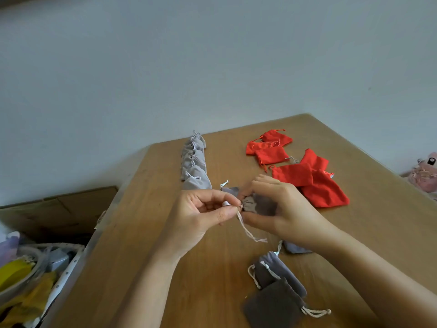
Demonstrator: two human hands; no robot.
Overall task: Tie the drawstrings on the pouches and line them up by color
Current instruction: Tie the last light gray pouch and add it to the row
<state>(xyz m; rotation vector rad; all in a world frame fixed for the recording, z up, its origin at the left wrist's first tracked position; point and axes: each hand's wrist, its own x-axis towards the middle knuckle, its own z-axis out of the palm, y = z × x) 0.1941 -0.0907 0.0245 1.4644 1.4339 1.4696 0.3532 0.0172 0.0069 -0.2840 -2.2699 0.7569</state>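
Pouch [260,205], grey, neck gathered, gripped in my right hand [279,202]; left hand [203,209] pinches its drawstring [246,228], tail hanging below the grip. Grey row [195,162] lies beyond my left hand, red pouches [307,176] beyond my right. Pouch contents hidden.

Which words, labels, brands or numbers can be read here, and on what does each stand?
None can be read.
The grey pouches, red pouches and cardboard box show no print.
The pink thing at the right edge bears a small dark patch, too blurred to read.
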